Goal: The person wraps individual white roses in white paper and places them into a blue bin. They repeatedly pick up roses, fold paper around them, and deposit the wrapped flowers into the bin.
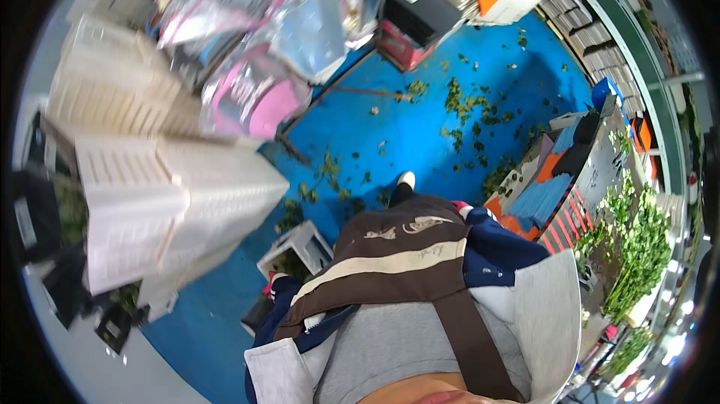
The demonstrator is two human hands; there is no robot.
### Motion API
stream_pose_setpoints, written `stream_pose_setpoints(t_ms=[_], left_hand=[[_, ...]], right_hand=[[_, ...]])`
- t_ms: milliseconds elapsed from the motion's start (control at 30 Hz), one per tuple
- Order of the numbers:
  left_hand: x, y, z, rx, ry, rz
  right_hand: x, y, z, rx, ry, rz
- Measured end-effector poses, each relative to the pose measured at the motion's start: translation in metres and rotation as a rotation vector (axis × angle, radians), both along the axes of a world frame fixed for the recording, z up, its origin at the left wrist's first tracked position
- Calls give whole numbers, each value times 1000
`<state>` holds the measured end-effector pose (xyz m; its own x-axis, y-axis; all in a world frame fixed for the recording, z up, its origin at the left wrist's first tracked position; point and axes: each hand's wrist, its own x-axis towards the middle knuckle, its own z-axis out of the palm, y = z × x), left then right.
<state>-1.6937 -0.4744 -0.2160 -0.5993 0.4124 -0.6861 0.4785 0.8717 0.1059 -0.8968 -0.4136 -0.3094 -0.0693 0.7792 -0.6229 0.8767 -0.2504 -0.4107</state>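
My left hand (268, 284) hangs low at my left side, and only a bit of a pink-red glove shows past the navy cuff. Close by it are a white plastic stool (306, 243) and a dark object (257, 312) that I cannot make out. On the other side, a sliver of the same pink-red shows my right hand (459, 206) at the edge of my brown apron (397, 254). My sleeve covers most of it. Fingers of both hands are hidden, so whether they hold anything does not show.
Cut leaves (469, 100) litter the blue floor (360, 123). Tall white crates (202, 201) stand at left; plastic-wrapped pink packages (259, 96) pile up far left. At right, a workbench (592, 156) bears leafy green stems (634, 246), with blue and orange wrapping sheets (536, 198) beside it.
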Motion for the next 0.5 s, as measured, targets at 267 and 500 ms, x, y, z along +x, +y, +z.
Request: stream_pose_setpoints(t_ms=[267, 500], left_hand=[[264, 413, 25, 621, -661, -99], [602, 593, 66, 306, -1168, -709]], right_hand=[[0, 155, 178, -15, 32, -437], [30, 256, 197, 246, 239, -479]])
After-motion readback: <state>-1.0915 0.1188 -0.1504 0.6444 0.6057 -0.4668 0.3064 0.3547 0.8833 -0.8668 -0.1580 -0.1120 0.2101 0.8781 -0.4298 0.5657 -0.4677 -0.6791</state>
